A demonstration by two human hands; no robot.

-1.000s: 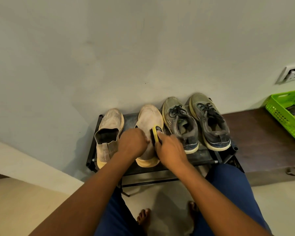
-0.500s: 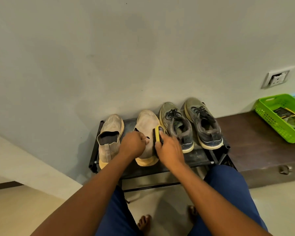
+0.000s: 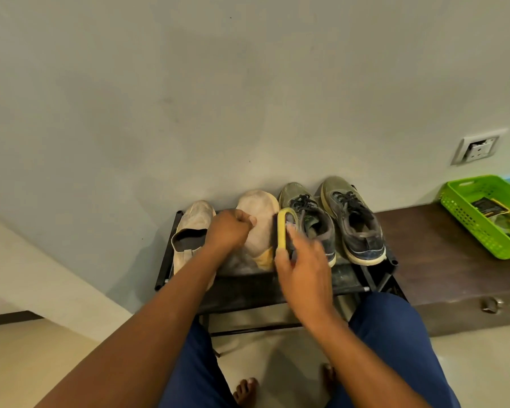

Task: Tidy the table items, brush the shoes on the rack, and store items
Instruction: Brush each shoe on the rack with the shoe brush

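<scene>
Bare grey wall (image 3: pixel 189 98) fills the upper frame, smooth, faintly smudged. Low wooden bench (image 3: pixel 454 260) at right, dark and grainy; green plastic basket (image 3: pixel 465 213) of lattice mesh at far right edge. Black metal shoe rack (image 3: pixel 277 290) at centre, dusty shelf, four shoes in a row.

Two grey laced trainers (image 3: pixel 357 228) right of centre, worn mesh. Two beige slip-ons, soft cloth; left hand (image 3: pixel 227 231) at centre grips the second beige shoe (image 3: pixel 259 213), fingers curled on its upper. Right hand (image 3: pixel 304 272) holds the yellow brush (image 3: pixel 283 228), oval, hard plastic, fingers clamped along its side, between the beige shoe and the nearer trainer.

Risk: motion blur suggests quick strokes; the brush could snag laces or nudge a shoe off the narrow rack edge.
</scene>
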